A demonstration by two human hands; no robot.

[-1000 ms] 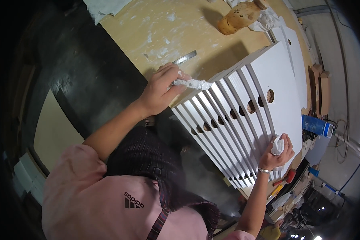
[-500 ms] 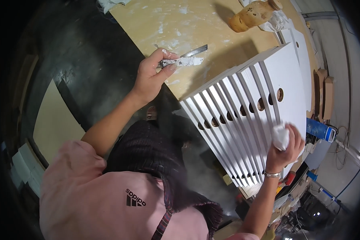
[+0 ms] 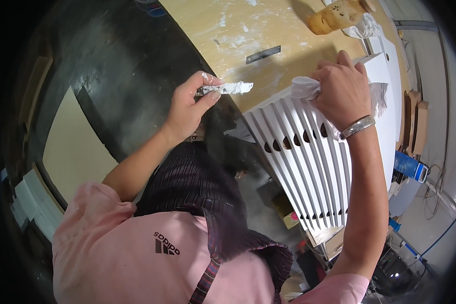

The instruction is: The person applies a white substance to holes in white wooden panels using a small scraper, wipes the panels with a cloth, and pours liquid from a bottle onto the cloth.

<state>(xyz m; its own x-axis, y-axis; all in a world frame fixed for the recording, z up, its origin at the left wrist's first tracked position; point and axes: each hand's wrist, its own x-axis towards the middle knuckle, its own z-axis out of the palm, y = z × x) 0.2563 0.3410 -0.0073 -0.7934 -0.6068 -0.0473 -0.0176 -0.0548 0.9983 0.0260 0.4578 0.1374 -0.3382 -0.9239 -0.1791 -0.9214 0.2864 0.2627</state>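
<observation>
My left hand (image 3: pixel 191 101) is closed around a thin flat scraper (image 3: pixel 238 88) coated with white putty. Its putty-covered end points right, over the table edge. My right hand (image 3: pixel 343 91) grips a crumpled white cloth (image 3: pixel 305 88) at the far end of a stack of white boards (image 3: pixel 301 167). The boards sit in overlapping steps, with dark round holes showing along them; my hand and forearm hide part of the top board. A bare metal blade (image 3: pixel 263 54) lies on the table, apart from both hands.
The tan worktable (image 3: pixel 207 25) is smeared with white. A yellowish bottle (image 3: pixel 334 17) lies near its far side beside a white rag (image 3: pixel 365 26). Brown wood pieces (image 3: pixel 415 121) and a blue container (image 3: pixel 409 166) are at right. A pale board (image 3: pixel 78 147) is at left.
My right hand has moved with the cloth from the near right part of the boards to their far end. My left hand keeps the scraper. The view has shifted slightly.
</observation>
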